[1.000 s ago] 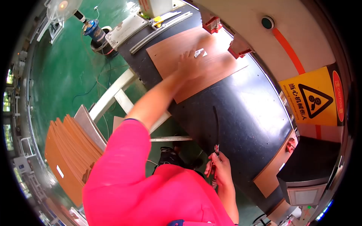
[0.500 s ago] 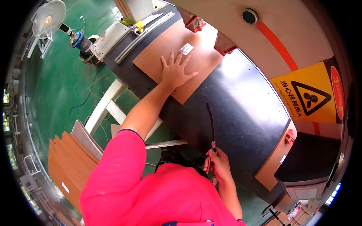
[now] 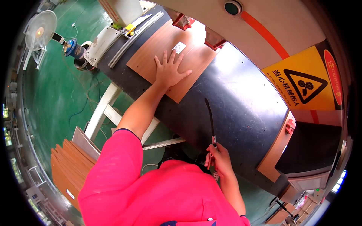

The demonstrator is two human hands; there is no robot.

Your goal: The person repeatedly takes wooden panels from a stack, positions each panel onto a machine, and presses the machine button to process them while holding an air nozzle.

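My left hand (image 3: 169, 71) lies flat with spread fingers on a brown wood-grain board (image 3: 151, 56), its fingertips just below a small white label (image 3: 179, 47). The board rests on the dark table (image 3: 241, 105) and reaches towards red clamp-like parts (image 3: 215, 41) of the machine. Near the table's front edge, my right hand (image 3: 218, 158) is wrapped round the red-and-metal handle of a tool. A thin black curved strip or tube (image 3: 210, 116) extends from that tool over the table.
Metal rails (image 3: 135, 39) and a yellow tool (image 3: 130, 28) lie at the table's far left. Another brown board (image 3: 277, 154) is at the right, beside a black monitor-like box (image 3: 309, 148). Stacked boards (image 3: 69, 165) stand at the left. A fan (image 3: 40, 30) is at the upper left.
My left hand was blurred over the board and now rests flat on it, nearer its front-left part. The board has shifted slightly relative to the red parts. My right hand keeps its hold.
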